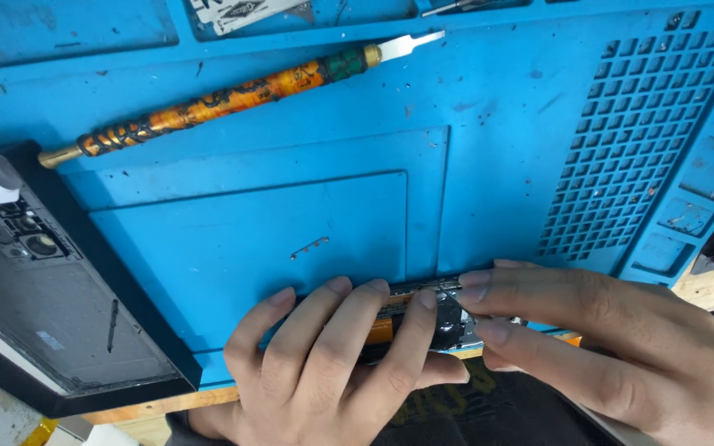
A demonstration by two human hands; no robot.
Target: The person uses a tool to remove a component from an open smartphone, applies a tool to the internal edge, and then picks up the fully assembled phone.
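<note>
Gripping the opened phone [423,318] at the near edge of the blue mat [291,215], both hands crowd over it so only a strip of its insides shows: dark parts, an orange patch, bright metal at the right end. The left hand [324,372] lies across it with fingers slightly spread and curled over the far edge, steadying it. The right hand [613,347] comes in from the side, forefinger and thumb pressed close, pinching at the metal end; whether something tiny sits between them I cannot tell.

It looks light, stiff and thin, and with the back off, fragile; the exposed parts and any ribbon would suffer from a careless squeeze. Holding it by the frame edges seems safest.

A small metal bracket [309,248] lies loose on the mat just beyond the fingers. Farther off rests an orange-handled scraper [216,99], and at left a dark tablet [43,306] lies open in its frame.
</note>
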